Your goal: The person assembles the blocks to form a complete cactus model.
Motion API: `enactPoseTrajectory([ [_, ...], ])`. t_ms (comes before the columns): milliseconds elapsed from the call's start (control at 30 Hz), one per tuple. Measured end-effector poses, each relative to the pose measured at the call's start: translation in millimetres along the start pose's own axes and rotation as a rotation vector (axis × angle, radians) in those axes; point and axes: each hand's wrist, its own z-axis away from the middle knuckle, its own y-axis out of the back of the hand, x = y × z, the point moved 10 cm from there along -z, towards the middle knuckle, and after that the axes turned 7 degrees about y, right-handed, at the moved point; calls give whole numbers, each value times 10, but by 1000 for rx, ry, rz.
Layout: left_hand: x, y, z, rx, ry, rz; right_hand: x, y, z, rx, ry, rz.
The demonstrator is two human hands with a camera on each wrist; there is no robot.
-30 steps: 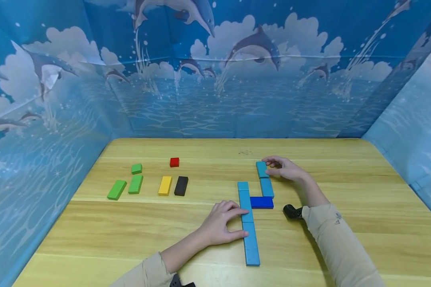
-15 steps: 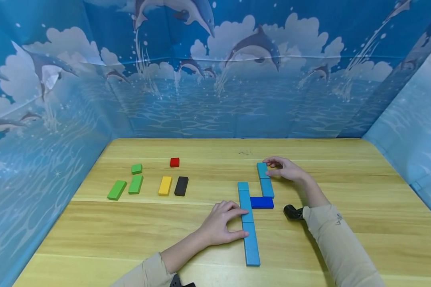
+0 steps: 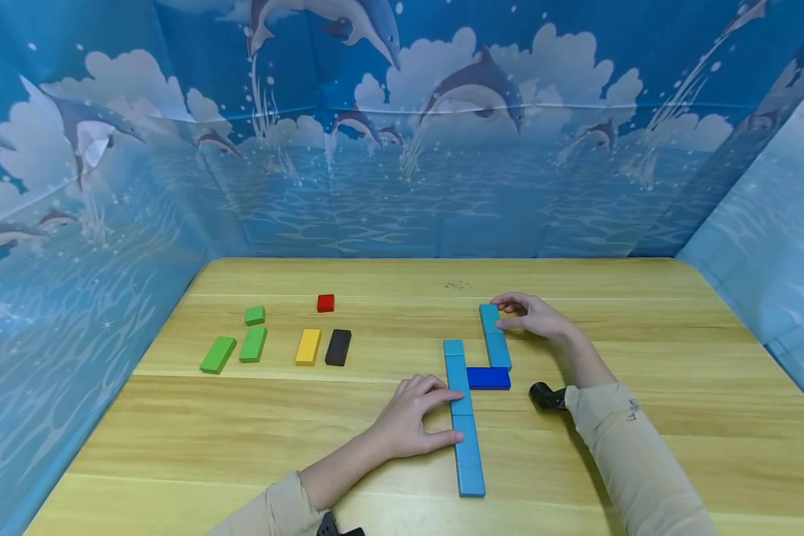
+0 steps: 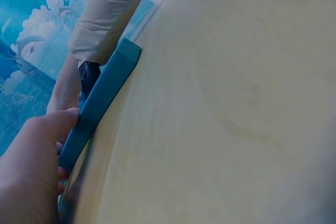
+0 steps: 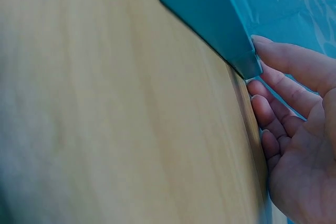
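A column of light blue blocks (image 3: 470, 465) runs toward the person on the table. My left hand (image 3: 412, 420) reaches it from the left, thumb and index finger apart, their tips touching its left side; the left wrist view shows the thumb against the blue side (image 4: 100, 100). A dark blue block (image 3: 488, 378) lies crosswise to the right of the column. From its right end, two more light blue blocks extend away end to end, a nearer one (image 3: 498, 350) and a farther one (image 3: 489, 317). My right hand (image 3: 532, 316) pinches the farther block, thumb at its right side, index at its far end.
Left on the table (image 3: 241, 432) lie several green blocks (image 3: 252, 345), a yellow block (image 3: 308, 347), a black block (image 3: 338, 348) and a small red block (image 3: 325, 303). A black wrist device (image 3: 546, 396) sits by the right sleeve. Dolphin-printed sheets (image 3: 402, 186) enclose the table.
The farther light blue block has shifted slightly toward the person and lines up against the nearer one. The left hand and the other blocks have stayed put.
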Motion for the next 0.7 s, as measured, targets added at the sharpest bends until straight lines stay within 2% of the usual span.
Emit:
enactPoseTrajectory([
  [167,4,3,-2,-4,1,3,-26,27,25,31,13,-44],
  [267,0,2,-1,-5,5,4,-47,29,68,45,8,-34],
  [500,-3,0,-2,-6,4,4,-150,-74,243,-19,24,33],
  [700,-7,-3,-6,-8,6,-1,-199,-153,342,-15,54,27],
])
